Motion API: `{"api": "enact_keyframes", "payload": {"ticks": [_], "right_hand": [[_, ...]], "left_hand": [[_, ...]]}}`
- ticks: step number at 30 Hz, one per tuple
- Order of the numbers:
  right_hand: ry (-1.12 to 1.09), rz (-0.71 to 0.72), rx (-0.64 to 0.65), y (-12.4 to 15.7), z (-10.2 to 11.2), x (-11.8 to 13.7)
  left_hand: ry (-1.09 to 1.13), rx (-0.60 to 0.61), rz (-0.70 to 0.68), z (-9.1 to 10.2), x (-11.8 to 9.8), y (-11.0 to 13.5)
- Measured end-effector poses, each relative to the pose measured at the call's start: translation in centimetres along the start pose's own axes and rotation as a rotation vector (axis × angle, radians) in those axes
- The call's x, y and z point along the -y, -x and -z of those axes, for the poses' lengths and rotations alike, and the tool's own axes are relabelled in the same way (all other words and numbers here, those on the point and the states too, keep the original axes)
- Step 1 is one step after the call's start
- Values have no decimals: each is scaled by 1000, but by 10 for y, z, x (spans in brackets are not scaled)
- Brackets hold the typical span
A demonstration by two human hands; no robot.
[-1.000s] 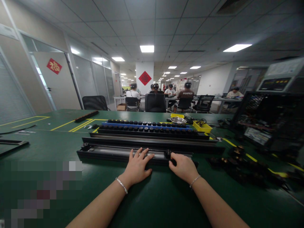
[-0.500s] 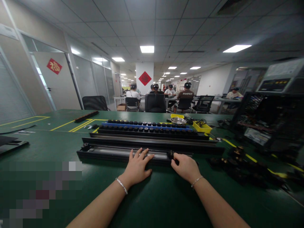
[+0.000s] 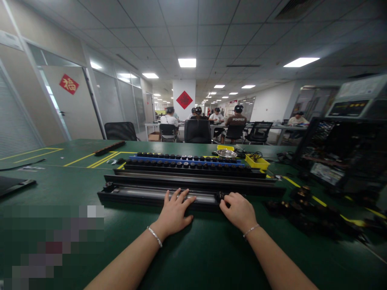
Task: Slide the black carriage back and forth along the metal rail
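Observation:
A long black channel (image 3: 127,198) with a shiny metal strip inside lies across the green table before me. My left hand (image 3: 174,212) rests on its near side, palm down, with the fingers spread over the strip. Close to the right end of the channel sits a small black part (image 3: 219,196). Curled fingers of my right hand (image 3: 239,211) grip this part from the right; the fingertips are partly hidden. At the channel's left end is a similar black part (image 3: 109,186). Just behind lies a second long black channel (image 3: 193,182).
Farther back are rows of round black parts (image 3: 181,164) along a blue strip (image 3: 208,161). A yellow bin (image 3: 257,162) and a metal dish (image 3: 226,153) stand back right. Loose black parts (image 3: 305,213) and an open-sided case (image 3: 329,153) occupy the right side. People sit at farther tables.
My right hand has shifted slightly right and its fingers have rolled over at the small black part. The left hand stays where it was.

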State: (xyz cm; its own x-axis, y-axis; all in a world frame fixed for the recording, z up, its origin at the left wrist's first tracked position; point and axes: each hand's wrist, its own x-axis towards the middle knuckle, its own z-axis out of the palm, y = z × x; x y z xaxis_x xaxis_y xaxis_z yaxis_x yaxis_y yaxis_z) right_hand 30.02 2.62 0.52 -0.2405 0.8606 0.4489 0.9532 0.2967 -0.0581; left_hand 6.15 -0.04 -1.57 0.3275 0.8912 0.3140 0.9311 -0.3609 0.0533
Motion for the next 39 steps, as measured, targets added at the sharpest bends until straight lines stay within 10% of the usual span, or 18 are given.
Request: {"api": "enact_keyframes", "payload": {"ticks": [23, 39], "right_hand": [[-179, -294, -171, -5, -19, 2], [-164, -344, -61, -4, -6, 4]], "left_hand": [[3, -22, -1, -1, 0, 0], [-2, -24, -12, -4, 3, 0]]}}
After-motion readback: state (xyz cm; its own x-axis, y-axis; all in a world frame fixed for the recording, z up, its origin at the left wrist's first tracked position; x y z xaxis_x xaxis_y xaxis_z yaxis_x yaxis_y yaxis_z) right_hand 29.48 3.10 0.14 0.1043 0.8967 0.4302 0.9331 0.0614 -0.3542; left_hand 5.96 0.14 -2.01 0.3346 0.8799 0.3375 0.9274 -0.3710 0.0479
